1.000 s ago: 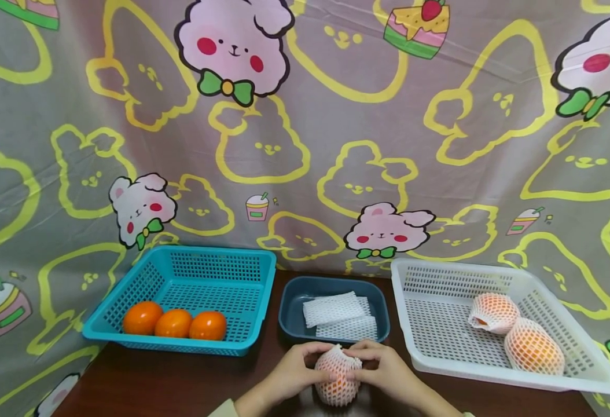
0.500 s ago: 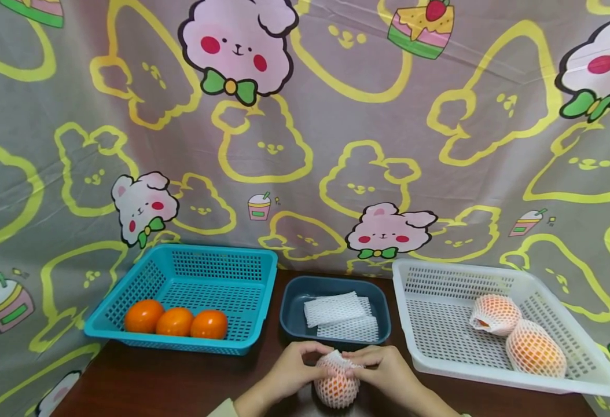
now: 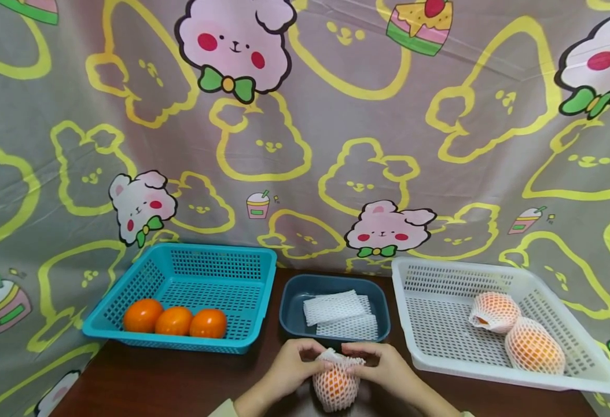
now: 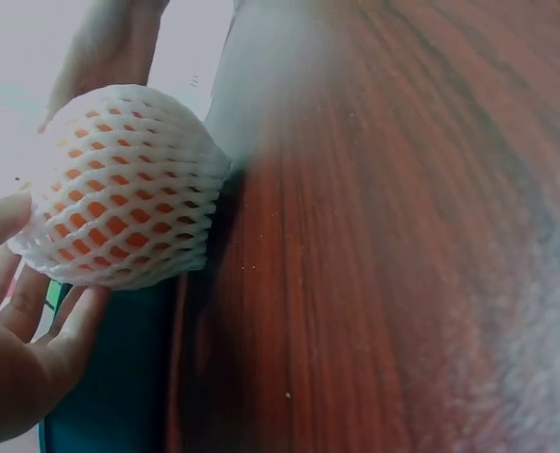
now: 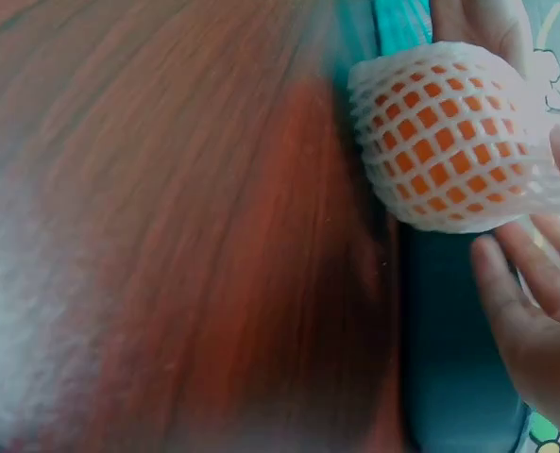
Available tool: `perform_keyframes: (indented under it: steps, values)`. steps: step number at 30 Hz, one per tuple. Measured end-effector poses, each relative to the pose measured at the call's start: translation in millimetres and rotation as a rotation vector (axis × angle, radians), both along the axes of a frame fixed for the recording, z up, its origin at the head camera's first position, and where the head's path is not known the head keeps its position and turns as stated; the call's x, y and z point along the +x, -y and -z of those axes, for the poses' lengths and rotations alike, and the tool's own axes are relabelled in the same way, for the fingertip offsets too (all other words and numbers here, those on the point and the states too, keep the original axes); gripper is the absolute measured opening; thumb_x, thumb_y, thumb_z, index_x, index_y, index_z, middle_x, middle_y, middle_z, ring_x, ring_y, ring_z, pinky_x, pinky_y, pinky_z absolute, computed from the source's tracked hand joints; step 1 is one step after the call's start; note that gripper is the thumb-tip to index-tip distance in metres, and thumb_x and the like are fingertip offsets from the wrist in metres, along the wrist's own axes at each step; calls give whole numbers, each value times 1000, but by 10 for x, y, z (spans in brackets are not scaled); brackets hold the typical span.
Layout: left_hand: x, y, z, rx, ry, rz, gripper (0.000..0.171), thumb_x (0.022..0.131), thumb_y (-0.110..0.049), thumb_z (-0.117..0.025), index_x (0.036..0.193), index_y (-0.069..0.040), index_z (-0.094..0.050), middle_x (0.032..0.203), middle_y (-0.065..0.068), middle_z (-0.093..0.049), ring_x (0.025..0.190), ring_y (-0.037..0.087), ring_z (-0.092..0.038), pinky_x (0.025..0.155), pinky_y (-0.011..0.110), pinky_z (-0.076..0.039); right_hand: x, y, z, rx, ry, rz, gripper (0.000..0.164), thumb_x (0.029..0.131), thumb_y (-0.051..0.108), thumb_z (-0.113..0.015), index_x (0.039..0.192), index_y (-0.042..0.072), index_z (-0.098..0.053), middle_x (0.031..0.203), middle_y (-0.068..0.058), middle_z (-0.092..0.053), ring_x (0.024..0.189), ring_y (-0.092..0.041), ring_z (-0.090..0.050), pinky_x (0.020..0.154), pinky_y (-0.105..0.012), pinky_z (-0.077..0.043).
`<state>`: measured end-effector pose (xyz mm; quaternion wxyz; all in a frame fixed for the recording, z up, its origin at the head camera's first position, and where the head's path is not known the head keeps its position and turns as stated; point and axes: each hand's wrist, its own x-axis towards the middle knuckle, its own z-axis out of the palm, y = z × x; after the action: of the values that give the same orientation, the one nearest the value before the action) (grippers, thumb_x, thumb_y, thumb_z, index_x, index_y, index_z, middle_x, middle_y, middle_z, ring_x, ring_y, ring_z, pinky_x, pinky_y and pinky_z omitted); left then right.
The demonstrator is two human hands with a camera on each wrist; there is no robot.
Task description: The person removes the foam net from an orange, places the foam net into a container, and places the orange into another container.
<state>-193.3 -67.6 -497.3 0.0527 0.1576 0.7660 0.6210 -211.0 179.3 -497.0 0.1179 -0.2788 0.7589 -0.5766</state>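
An orange (image 3: 336, 391) wrapped in a white foam net (image 4: 119, 189) sits on the table at the bottom middle of the head view. My left hand (image 3: 296, 368) is at its left side, thumb and fingers pinching the upper part of the net. On the other side my right hand (image 3: 380, 365) pinches the net's top edge the same way. The net's ragged rim gathers above the fruit between both hands. In the right wrist view, orange skin (image 5: 438, 173) shows through the diamond mesh, with fingers (image 5: 506, 274) curled close under the net.
A teal basket (image 3: 216, 252) at left bears three bare oranges (image 3: 173, 321). Behind my hands, a dark blue tray (image 3: 289, 301) holds flat white foam nets (image 3: 336, 310). The white basket (image 3: 404, 324) at right holds two netted oranges (image 3: 534, 347). A patterned curtain (image 3: 305, 116) hangs behind.
The net's top edge has been drawn out wider between my hands, and more of the orange shows through its mesh. Both hands have stayed on it, with small finger shifts.
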Motion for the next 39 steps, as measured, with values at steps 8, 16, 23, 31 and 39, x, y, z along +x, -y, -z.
perform_keyframes:
  steps: [8,16,23,31,39]
  values:
    - [10,-5,-12,-22,-21,-31,12,84,-13,-84,90,-5,-77,82,-5,-71,75,6,-64,68,22,-52,39,8,45,47,-174,20,27,88,19,-82,109,1,-79,116,-11,-74,110,-8,-66,84,-22,-54]
    - [0,7,-22,-6,-38,-46,12,86,-11,-83,89,-3,-74,79,-4,-68,74,5,-60,68,22,-50,58,88,37,1,-451,40,14,84,9,-83,96,1,-82,97,-6,-78,89,-11,-73,71,-21,-57]
    - [-8,9,-22,23,-21,-3,14,89,-10,-80,99,-2,-75,90,2,-71,80,6,-62,73,23,-51,43,151,82,-69,-775,71,24,74,-14,-82,94,-1,-80,86,-7,-77,77,-14,-73,66,-16,-55]
    - [43,36,-64,-14,40,118,35,81,-12,-87,113,-5,-75,101,-4,-73,93,7,-67,82,23,-53,38,102,63,83,-604,35,32,84,13,-84,115,7,-76,109,-3,-76,99,-13,-70,81,-27,-57]
    - [67,-2,-29,45,-10,96,19,82,-8,-86,99,-3,-80,95,4,-76,86,5,-68,73,21,-55,39,45,47,156,-511,-131,47,90,27,-80,126,-2,-71,122,-11,-72,111,-16,-68,86,-30,-57]
